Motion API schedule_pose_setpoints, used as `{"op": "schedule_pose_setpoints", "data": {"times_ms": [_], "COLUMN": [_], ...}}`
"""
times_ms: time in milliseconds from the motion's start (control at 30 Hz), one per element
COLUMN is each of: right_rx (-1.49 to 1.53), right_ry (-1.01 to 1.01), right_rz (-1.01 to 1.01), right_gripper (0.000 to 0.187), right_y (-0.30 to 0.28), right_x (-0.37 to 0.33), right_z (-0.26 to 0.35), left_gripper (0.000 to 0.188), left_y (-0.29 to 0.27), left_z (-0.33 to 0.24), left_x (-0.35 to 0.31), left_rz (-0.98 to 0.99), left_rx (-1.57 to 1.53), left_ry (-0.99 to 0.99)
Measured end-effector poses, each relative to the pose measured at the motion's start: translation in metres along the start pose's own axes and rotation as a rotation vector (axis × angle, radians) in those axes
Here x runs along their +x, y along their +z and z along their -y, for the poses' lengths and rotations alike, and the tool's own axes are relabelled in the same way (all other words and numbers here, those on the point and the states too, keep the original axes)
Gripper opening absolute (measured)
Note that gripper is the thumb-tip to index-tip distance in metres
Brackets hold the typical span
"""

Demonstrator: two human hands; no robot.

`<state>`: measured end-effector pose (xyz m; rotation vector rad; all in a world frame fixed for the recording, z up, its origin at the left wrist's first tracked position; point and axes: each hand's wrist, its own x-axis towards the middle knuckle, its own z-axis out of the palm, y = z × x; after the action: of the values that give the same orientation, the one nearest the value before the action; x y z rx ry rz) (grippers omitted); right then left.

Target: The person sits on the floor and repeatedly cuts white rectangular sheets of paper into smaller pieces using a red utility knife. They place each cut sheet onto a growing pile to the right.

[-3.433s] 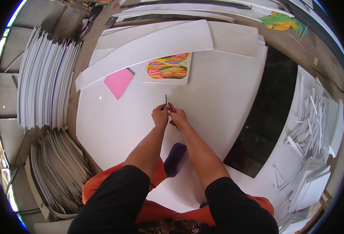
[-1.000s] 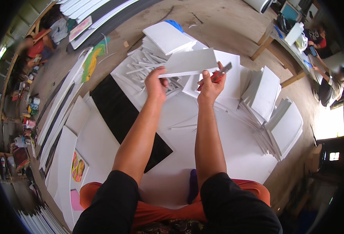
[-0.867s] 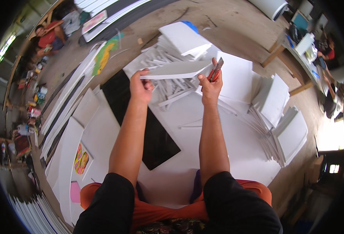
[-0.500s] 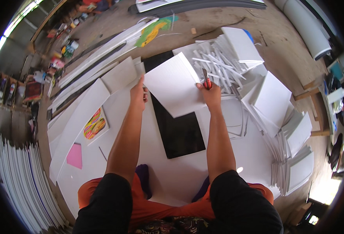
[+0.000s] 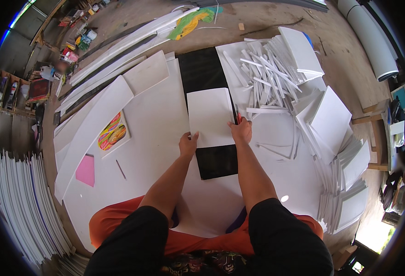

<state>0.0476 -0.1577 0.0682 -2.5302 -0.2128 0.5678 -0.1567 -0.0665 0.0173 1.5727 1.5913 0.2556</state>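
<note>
The white sheet (image 5: 210,117) was up in the air a moment ago — now both hands, left hand (image 5: 188,144) and right hand (image 5: 242,130), grip its near corners, laying it on the black mat (image 5: 207,73).

A messy workshop floor covered with white boards

The dirt floor (image 5: 276,18) is brown and dusty. A pile of thin white strips (image 5: 266,78) lies near stacks of white boards (image 5: 345,184). More white sheets (image 5: 23,202) stand in a row at the left edge. Long white planks (image 5: 119,50) lie slanted near a yellow and green cloth (image 5: 191,18). A big white roll (image 5: 368,37) lies at the top right. Bright sunlight falls in the bottom right corner.
</note>
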Motion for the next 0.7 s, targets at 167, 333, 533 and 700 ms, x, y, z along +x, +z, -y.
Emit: {"op": "schedule_pose_setpoints", "data": {"times_ms": [167,333,533,700], "right_rx": [-0.026,-0.035,0.002,-0.033], "right_ry": [-0.063,-0.097,-0.200,-0.270], "right_rz": [0.132,0.162,0.072,0.170], "right_gripper": [0.051,0.050,0.039,0.036], "right_y": [0.003,0.011,0.021,0.024], "right_x": [0.013,0.006,-0.016,-0.007], "right_z": [-0.003,-0.009,-0.009,-0.005], "left_gripper": [0.063,0.061,0.062,0.064], "left_y": [0.001,-0.008,-0.019,-0.018], "left_z": [0.000,-0.001,-0.006,-0.012], "left_x": [0.003,-0.005,-0.019,-0.023], "left_rz": [-0.100,-0.048,-0.080,-0.075], "left_rx": [0.136,0.294,0.329,0.381], "left_ry": [0.069,0.017,0.016,-0.005]}}
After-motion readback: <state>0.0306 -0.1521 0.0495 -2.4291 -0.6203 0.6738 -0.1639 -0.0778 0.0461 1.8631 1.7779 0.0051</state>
